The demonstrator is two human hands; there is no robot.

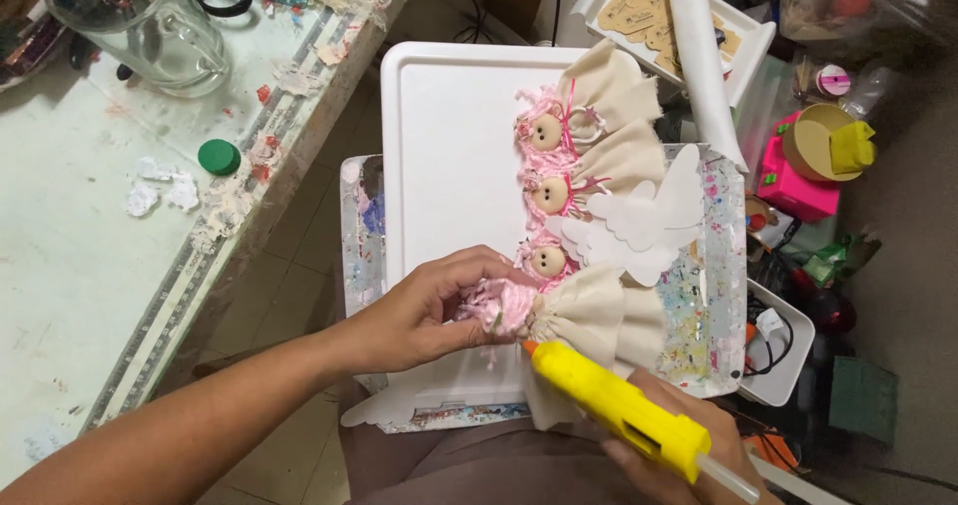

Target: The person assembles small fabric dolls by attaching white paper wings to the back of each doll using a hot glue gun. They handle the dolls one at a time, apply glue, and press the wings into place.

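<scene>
The left hand (429,310) comes in from the near left, wrist low, fingers (477,265) curled and pinching the pink yarn head of a doll (559,320) that lies at the near edge of the white tray (449,136) on the person's lap; the right hand (689,455) is wrapped around a yellow glue gun (619,405), held slanting from the near right so its orange tip sits at the doll's neck, where the cream skirt gathers; how the trigger finger lies I cannot tell, since the gun hides it. To do this well, I'd judge, the tip should touch only the seam, a small bead going in, with the left fingertips kept clear of the hot nozzle and the head pressed steady; too much glue would soak the yarn. Three finished dolls (547,196) lie in a row further up the tray, with white wings (639,221) resting over their skirts; on the counter (80,255) to the left stand a glass jar (150,26) and a green cap (219,156).
</scene>
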